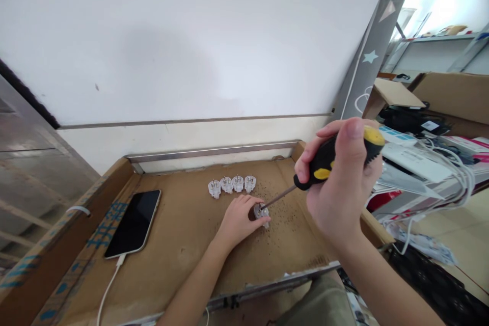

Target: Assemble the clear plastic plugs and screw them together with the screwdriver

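My left hand (241, 218) is closed around a small clear plug (263, 216), pinning it to the cardboard surface between thumb and fingers. In my right hand (340, 178) is a black and yellow screwdriver (320, 165), gripped by its handle. Its thin shaft slants down to the left, and the tip meets the plug. Whether the tip sits in a screw is too small to tell. Just beyond my left hand, several similar clear plugs (232, 184) stand in a row with metal pins showing.
Many tiny dark bits (282, 209) are scattered right of the held plug. A phone (133, 223) with a white cable (109, 290) lies at left. Raised cardboard edges (95, 204) border the work surface. Boxes and cables (451, 158) crowd the right side.
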Motion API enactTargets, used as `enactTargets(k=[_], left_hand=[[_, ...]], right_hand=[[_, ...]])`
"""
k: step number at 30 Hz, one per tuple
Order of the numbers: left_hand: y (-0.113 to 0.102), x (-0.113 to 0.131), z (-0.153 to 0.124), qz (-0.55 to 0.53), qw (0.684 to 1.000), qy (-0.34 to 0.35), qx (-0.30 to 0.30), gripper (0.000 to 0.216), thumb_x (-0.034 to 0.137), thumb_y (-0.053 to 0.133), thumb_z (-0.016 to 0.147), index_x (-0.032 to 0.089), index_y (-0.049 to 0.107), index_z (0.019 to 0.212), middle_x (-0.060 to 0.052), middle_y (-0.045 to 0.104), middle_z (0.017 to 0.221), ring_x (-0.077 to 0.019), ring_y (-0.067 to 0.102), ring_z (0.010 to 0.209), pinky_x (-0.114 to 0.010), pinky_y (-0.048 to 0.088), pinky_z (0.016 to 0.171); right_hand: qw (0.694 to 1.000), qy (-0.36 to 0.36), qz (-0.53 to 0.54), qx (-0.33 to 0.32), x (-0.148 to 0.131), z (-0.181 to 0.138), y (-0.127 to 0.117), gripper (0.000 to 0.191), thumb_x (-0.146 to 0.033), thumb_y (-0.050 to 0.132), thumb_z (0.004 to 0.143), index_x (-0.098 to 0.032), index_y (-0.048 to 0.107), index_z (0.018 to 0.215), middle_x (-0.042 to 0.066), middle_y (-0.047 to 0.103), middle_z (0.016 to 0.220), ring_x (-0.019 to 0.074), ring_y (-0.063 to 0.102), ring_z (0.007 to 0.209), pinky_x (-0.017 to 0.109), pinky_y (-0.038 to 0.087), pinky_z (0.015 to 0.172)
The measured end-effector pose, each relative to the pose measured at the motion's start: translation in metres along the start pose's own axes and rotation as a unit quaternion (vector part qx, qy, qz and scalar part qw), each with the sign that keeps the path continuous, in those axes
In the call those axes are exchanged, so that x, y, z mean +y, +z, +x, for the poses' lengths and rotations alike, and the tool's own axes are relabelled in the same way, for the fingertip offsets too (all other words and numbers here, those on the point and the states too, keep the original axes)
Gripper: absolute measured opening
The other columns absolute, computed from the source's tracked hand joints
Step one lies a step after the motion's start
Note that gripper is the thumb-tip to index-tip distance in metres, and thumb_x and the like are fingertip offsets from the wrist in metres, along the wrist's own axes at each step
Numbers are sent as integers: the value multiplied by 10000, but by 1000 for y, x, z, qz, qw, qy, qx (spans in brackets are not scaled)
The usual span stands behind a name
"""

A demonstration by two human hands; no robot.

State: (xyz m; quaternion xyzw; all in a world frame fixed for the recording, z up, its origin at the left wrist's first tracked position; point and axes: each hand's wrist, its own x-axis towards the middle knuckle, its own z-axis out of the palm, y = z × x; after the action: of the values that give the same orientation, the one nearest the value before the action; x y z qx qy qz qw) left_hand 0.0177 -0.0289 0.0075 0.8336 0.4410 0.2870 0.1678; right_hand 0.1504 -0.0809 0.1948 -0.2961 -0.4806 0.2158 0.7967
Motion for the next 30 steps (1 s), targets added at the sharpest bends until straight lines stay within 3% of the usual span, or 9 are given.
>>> enactTargets(k=[5,15,23,30], left_hand=[[0,1,0,-11,1000,-12,-8,311,394,691,752,238,607,1008,-7,638,972,-213,553,937,-339,424,824],[1,-1,-1,-26,1000,-15,-4,292,387,677,760,249,603,1006,-4,631,966,-206,556,937,-332,426,831],[3,-2,-1,-29,999,-14,-7,297,384,674,763,247,591,1013,-6,625,973,-207,556,940,-335,426,833],[3,-3,0,-30,1000,-8,-8,293,400,662,769,236,593,1002,-14,620,960,-202,554,921,-327,433,816]], right_hand=[[999,5,8,32,-6,5,-4,324,-504,513,820,-198,443,739,-47,434,507,67,401,370,206,293,322],[995,47,-14,89,12,19,-8,398,-587,539,760,-201,447,725,-43,429,526,65,383,371,201,282,313],[997,36,-9,69,14,17,0,372,-559,530,782,-204,430,734,-47,423,542,53,381,374,186,275,316],[999,35,-6,3,18,12,10,326,-511,510,816,-213,391,757,-59,406,522,47,355,347,186,247,320]])
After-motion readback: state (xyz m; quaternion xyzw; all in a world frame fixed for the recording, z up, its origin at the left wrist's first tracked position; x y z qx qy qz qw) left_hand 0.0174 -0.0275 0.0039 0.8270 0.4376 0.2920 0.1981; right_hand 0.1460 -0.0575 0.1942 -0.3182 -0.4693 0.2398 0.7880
